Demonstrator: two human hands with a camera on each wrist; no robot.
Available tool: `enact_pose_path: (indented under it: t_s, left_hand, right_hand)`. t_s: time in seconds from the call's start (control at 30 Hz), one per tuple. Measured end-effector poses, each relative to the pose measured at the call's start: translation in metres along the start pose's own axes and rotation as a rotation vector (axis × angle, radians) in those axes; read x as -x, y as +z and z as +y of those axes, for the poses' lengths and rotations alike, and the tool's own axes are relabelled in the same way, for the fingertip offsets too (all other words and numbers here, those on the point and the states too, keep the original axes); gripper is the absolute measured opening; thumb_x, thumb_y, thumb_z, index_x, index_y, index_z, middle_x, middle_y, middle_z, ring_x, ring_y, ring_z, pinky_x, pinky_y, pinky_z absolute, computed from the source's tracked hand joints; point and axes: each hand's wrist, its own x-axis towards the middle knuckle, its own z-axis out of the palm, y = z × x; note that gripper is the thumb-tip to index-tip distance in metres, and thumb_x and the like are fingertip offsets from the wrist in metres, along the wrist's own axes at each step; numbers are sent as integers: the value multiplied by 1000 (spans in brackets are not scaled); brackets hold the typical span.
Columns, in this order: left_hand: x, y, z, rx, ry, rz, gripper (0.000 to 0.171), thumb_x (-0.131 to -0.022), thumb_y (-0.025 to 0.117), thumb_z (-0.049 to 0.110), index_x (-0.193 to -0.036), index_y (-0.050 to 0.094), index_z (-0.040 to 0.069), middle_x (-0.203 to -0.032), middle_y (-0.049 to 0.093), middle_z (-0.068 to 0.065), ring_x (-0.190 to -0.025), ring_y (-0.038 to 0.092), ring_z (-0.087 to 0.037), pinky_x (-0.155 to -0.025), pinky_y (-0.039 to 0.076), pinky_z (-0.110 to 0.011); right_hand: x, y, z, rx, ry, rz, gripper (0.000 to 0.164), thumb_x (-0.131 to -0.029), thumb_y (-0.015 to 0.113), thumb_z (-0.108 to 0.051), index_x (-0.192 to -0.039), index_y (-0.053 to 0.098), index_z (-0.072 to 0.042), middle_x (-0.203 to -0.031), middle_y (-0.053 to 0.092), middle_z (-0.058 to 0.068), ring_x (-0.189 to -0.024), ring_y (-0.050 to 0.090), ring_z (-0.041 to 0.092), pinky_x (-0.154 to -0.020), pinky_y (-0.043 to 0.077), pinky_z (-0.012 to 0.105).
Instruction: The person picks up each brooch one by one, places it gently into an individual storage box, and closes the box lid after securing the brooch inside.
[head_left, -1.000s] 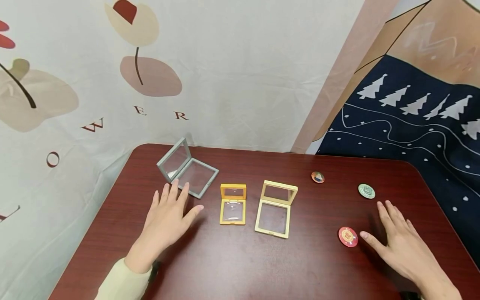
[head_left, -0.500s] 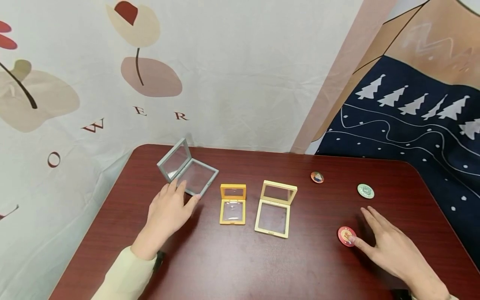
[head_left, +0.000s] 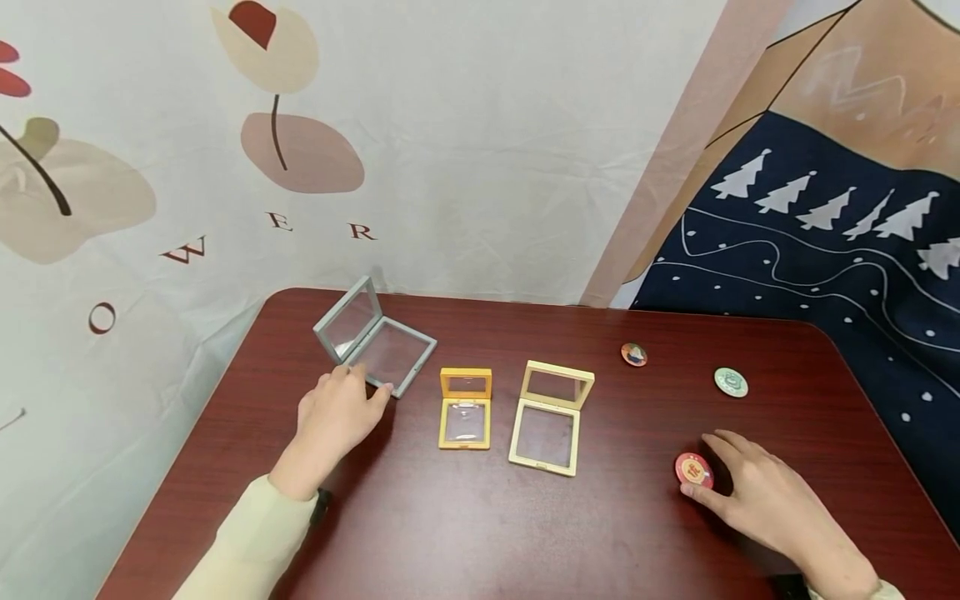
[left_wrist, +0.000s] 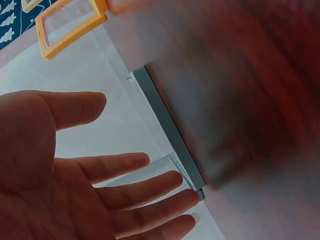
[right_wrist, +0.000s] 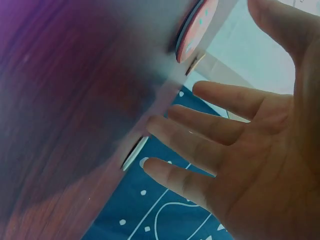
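My left hand [head_left: 341,417] is at the near side of a grey hinged display case [head_left: 432,343] with clear panes, which stands open. The thumb and fingers are spread along its front edge, and contact cannot be made out; in the left wrist view the fingers extend loosely beside the grey edge [left_wrist: 170,127]. My right hand [head_left: 776,496] is around a round red poker-chip-like disc [head_left: 693,471], thumb on the near side, fingers on the far side. In the right wrist view the red disc [right_wrist: 197,32] lies between thumb and fingers, apart from them.
Between the hands stand a small orange hinged case [head_left: 466,445] and a pale yellow one [head_left: 543,467], both open. Farther back lie a small dark patterned disc [head_left: 633,355] and a pale green disc [head_left: 731,382]. A printed cloth [head_left: 480,167] hangs behind the dark red table [head_left: 525,542].
My left hand's fingers have drawn in at the grey case's front edge. My right hand has moved left and lower, its thumb passing over the red disc to its near side.
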Motion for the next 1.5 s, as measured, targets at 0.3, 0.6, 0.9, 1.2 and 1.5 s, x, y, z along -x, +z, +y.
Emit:
enact_pose_path:
  t_s: [0.3, 0.6, 0.9, 1.2, 1.5]
  left_hand:
    - [-12, -1, -3, -4, -39, -36, 40, -102, 61, 38, -96, 64, -1, -92, 63, -19, -85, 63, -41, -66, 52, -56]
    - [-19, 0, -3, -17, -82, -120, 43, -104, 57, 38, -78, 62, 5, -80, 61, -14, -74, 61, -35, -60, 47, -50]
    - [-24, 2, -4, -23, -83, -150, 49, -104, 63, 40, -67, 54, 10, -64, 50, -8, -62, 57, -29, -56, 42, -44]
    - [-27, 2, -5, -32, -72, -150, 46, -104, 65, 38, -68, 56, 10, -65, 54, -9, -64, 60, -31, -57, 45, -46]
    - [-28, 1, -5, -31, -77, -169, 45, -104, 63, 37, -70, 58, 10, -67, 55, -9, -64, 59, -31, -58, 45, -45]
  right_hand:
    - [-3, 5, -4, 15, -42, 8, 67, -76, 91, -45, -119, 70, 2, -112, 70, 17, -101, 67, 39, -88, 52, 61]
    - [-4, 7, -5, 46, -95, 30, 56, -74, 94, -36, -107, 74, 5, -103, 69, 16, -92, 68, 35, -82, 55, 58]
    - [-7, 9, -6, 54, -131, 57, 44, -74, 93, -30, -100, 76, 1, -94, 67, 7, -81, 65, 26, -74, 56, 51]
    - [-9, 7, -8, 48, -102, 15, 39, -76, 92, -29, -98, 75, -1, -92, 65, 4, -78, 60, 19, -70, 54, 46]
    - [-12, 7, -9, 29, -60, -10, 38, -75, 86, -18, -105, 73, 3, -93, 62, 3, -76, 54, 15, -65, 49, 37]
